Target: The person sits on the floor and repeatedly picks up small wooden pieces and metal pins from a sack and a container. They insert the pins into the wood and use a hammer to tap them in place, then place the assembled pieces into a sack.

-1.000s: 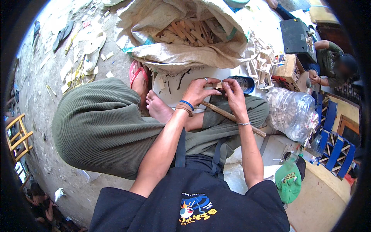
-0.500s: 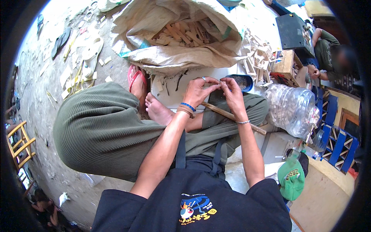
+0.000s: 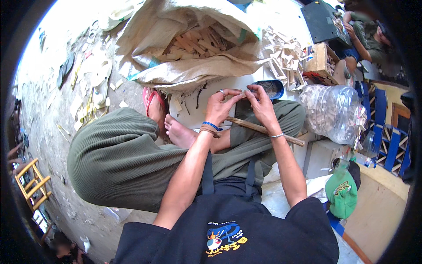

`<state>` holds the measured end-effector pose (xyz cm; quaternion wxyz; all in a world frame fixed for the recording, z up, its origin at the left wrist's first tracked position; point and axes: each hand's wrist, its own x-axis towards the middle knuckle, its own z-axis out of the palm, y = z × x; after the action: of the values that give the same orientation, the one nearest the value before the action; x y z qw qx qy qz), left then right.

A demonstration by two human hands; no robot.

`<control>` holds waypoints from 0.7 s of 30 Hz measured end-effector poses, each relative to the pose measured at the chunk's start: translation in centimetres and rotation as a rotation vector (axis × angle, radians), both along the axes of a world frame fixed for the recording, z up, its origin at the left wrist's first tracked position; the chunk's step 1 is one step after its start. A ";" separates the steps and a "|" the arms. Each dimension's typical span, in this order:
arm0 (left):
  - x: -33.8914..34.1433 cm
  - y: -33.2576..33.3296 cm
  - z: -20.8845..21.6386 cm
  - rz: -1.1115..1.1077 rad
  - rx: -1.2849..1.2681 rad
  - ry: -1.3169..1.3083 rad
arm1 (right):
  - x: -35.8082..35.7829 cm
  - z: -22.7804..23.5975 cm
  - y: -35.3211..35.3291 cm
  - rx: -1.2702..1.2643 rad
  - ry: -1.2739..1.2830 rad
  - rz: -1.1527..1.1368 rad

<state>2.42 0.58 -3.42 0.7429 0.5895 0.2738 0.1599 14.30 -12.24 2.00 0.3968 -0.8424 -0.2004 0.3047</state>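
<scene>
My left hand (image 3: 222, 107) and my right hand (image 3: 260, 104) meet in front of me, fingertips pinching a small pale wooden piece (image 3: 242, 93) between them. I sit cross-legged in olive trousers, one bare foot (image 3: 179, 133) tucked under my left forearm. A long wooden stick (image 3: 263, 130) lies across my right knee, under my right wrist. A blue bracelet and brown band circle my left wrist; a thin bangle is on the right.
An open woven sack (image 3: 189, 48) of wooden strips lies ahead. Stacked small wooden frames (image 3: 285, 61) and a cardboard box (image 3: 321, 64) sit to the right, with a clear plastic jug (image 3: 334, 112), a green cap (image 3: 342, 193), a red sandal (image 3: 151, 103). Another person (image 3: 365, 35) sits far right.
Both hands have stayed together on the small wooden piece, shifting only slightly. The view has tilted a little.
</scene>
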 end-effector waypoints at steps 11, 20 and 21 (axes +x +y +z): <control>-0.2 0.3 -0.8 -0.053 0.104 0.084 | -4.8 1.9 -6.2 -0.425 -0.661 0.670; -0.2 0.3 -1.5 -0.050 -0.029 -0.015 | -2.0 11.6 -9.9 -0.469 -0.349 0.584; -0.3 0.4 -1.6 -0.052 -0.021 -0.012 | -2.2 11.9 -9.9 -0.318 -0.422 0.521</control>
<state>2.13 0.96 -4.97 0.7545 0.5878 0.2555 0.1412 12.11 -22.11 13.89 0.1203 -0.8585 -0.4356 0.2425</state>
